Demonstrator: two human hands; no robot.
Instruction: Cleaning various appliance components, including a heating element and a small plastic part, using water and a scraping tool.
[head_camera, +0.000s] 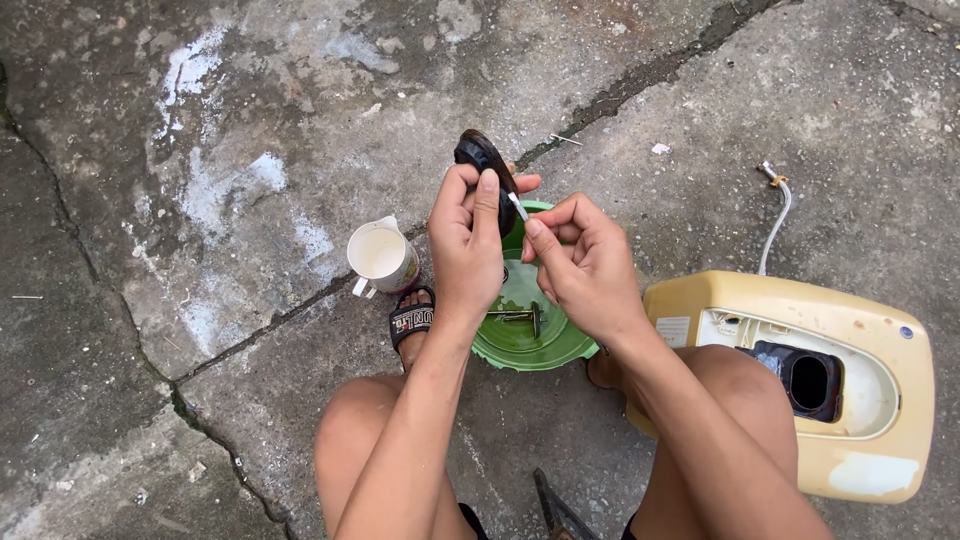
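My left hand (465, 245) holds a dark round disc-shaped part (482, 160) upright by its edge, over a green plastic basin (545, 350). My right hand (585, 265) pinches a thin white stick-like tool (517, 206) whose tip touches the dark part. Inside the basin lies a small metal T-shaped piece (520, 316) in shallow liquid. Both hands work close together above the basin's far side.
A white plastic jug (380, 257) stands on cracked concrete left of the basin. A cream-yellow appliance housing (800, 375) with a dark opening lies at the right, with a white hose (776, 222) behind it. My sandalled foot (410, 322) is beside the basin. Dark pliers handles (558, 510) lie between my knees.
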